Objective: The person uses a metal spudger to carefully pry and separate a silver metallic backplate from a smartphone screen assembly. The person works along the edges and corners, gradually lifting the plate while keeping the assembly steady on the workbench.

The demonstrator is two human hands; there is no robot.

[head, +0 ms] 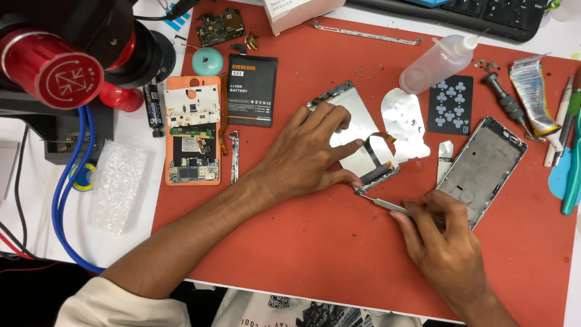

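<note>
My left hand [305,151] presses flat on a silver phone screen panel [356,130] lying face down on the red mat [302,242], thumb at its lower corner by a black flex cable. My right hand [439,242] grips metal tweezers [387,206], their tips touching the panel's bottom edge. A thin shiny metal shield plate [404,121] lies just right of the panel.
A silver phone frame [484,169] lies by my right hand. A black battery [252,89], an orange phone body with circuit boards [192,130], a playing card [450,104], a squeeze bottle [437,60], a glue tube [531,91] and tools surround the panel. A microscope arm [66,54] stands at left.
</note>
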